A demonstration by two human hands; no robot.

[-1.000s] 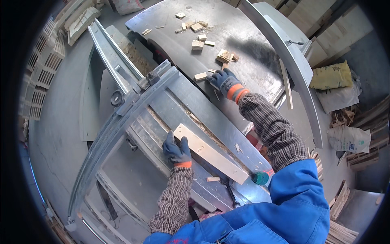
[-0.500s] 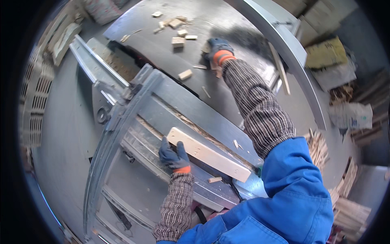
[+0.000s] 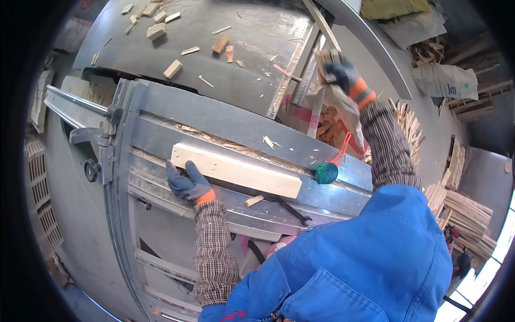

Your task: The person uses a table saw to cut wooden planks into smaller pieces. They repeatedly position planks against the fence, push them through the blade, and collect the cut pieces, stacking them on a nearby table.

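Note:
A pale wooden board (image 3: 236, 170) lies across the grooved metal table (image 3: 161, 104) of the machine. My left hand (image 3: 189, 183), in a dark glove with an orange cuff, grips the board near its left end, thumb on top. My right hand (image 3: 346, 79), gloved alike, is raised past the right edge of the far metal tabletop. Closed in it are several thin wood scraps (image 3: 325, 63). Below hangs an open pale sack (image 3: 333, 122) holding wood offcuts. Short wood blocks (image 3: 156, 31) and slivers are scattered over the far tabletop.
A green cup-shaped thing (image 3: 326, 173) with an orange handle sits right of the board. Nearer me lie a dark wrench (image 3: 292, 210) and a small offcut (image 3: 254, 200). A long grey beam (image 3: 370, 51) arches at far right. Wood strips (image 3: 466, 206) are stacked on the right.
My right hand has swung right, off the far tabletop to above the sack, with scraps in it. My left hand stays on the board. The whole view has shifted.

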